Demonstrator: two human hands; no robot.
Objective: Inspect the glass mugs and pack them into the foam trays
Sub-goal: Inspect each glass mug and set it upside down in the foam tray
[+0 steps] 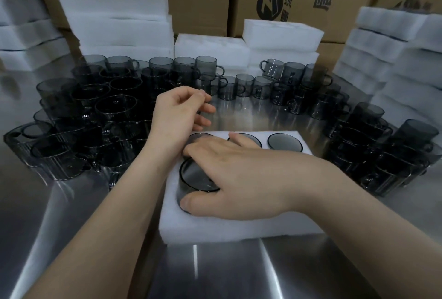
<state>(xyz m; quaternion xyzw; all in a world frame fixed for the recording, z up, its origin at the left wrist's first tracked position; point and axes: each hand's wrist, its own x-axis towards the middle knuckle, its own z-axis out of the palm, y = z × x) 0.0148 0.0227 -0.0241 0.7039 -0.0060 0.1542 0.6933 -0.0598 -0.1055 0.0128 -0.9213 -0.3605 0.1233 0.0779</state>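
Observed glass mug [198,179] upright, partly sunk in near-left pocket of foam tray [215,229] on tabletop [239,270]. Clasped from above by right grip [239,174], thumb near side, fingers over far rim; directly beneath palm, axis vertical. Left grip [179,112] just beyond, far-left, loosely curled, empty. Likely straight-down push remaining.

Dark smoked-glass mugs [284,142] upright, perhaps four, in white foam tray [215,229] holes.

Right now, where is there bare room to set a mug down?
Bare steel table lies between the white foam tray and the far row of smoky glass mugs, and nearer than the tray. Left and right, stacked mugs crowd it.
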